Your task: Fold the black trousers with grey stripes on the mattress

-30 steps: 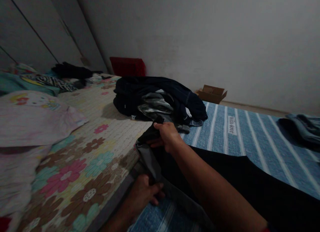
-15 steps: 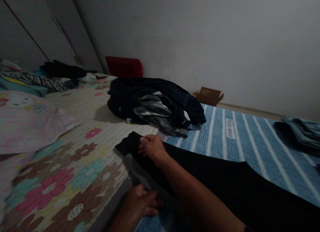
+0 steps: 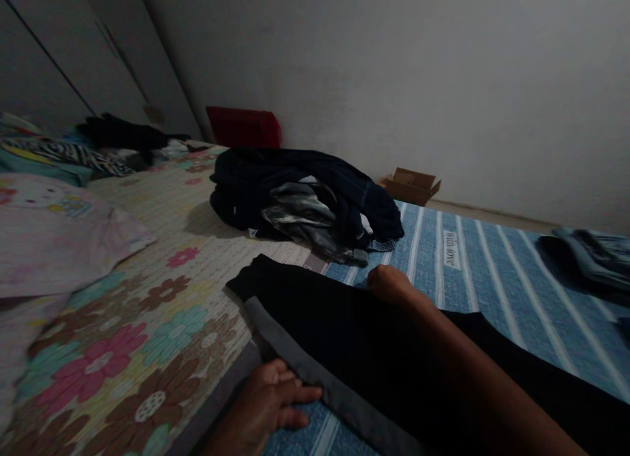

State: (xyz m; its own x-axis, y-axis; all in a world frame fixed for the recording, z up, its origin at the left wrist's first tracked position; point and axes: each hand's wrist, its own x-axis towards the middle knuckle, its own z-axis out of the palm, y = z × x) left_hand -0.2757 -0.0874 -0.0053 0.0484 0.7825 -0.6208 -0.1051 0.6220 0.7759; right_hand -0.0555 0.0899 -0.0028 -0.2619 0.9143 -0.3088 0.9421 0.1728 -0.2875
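A black garment (image 3: 354,331) with a grey band (image 3: 319,390) along its near edge lies spread flat across the seam between the floral sheet and the blue striped sheet. My left hand (image 3: 273,397) rests at the bottom, fingers stretched out and touching the grey band. My right hand (image 3: 388,282) reaches over the garment to its far edge. Its fingers are tucked out of sight behind the knuckles. A heap of dark clothes (image 3: 300,197), with a grey patterned piece in it, lies just beyond the garment.
A floral sheet (image 3: 147,338) covers the left of the bed and a blue striped sheet (image 3: 482,272) the right. A pale pillow (image 3: 54,239) lies at left, folded clothes (image 3: 585,256) at far right. A red crate (image 3: 243,126) and a cardboard box (image 3: 411,184) stand by the wall.
My right hand let go of the garment's corner and slid right along its far edge. The garment, lifted before, now lies flat. My left hand's fingers have stretched out.
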